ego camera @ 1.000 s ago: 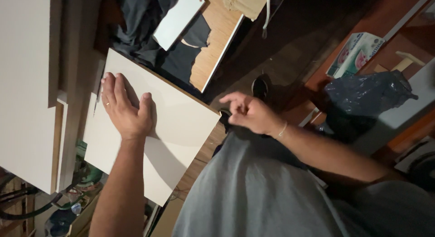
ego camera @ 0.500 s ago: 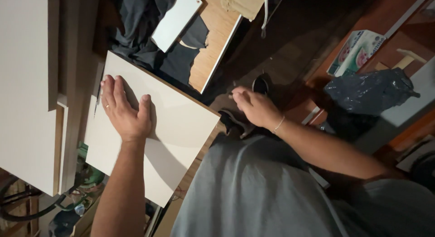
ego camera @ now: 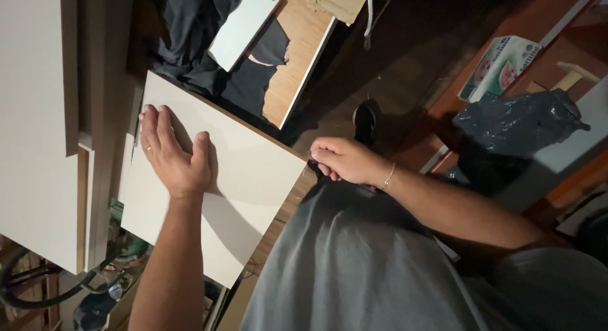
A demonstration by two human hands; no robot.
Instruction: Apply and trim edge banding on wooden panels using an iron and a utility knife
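Nearest the camera was the person's own grey shirt [ego camera: 367, 267], filling the lower middle of the view, with both forearms reaching out from it.

The left hand [ego camera: 174, 157] lay flat, palm down and fingers spread wide, on a pale rectangular panel [ego camera: 253, 185]. It gripped nothing; it only pressed on the board's surface toward the panel's ten o'clock corner. The right hand [ego camera: 345, 161], with a thin bracelet at the wrist, sat at three o'clock from the panel, just off its edge near the waist. Its fingers were curled loosely inward, and I could not tell whether they pinched anything or merely touched the shirt or the board's edge.

The panel's long axis ran from about eleven o'clock to five o'clock, tilted across the view. It lay directly under the left hand, so that hand was plainly the nearer one; the right stood just beside its three o'clock edge.

Beyond, at nine o'clock, taller pale boards [ego camera: 35, 115] stood stacked. At twelve o'clock lay dark cloth [ego camera: 209, 58], a small white panel [ego camera: 244, 27] and a wood-toned board [ego camera: 304, 58]. Farther, at two o'clock, were a dark plastic bag [ego camera: 516, 122] and a printed box [ego camera: 500, 65].
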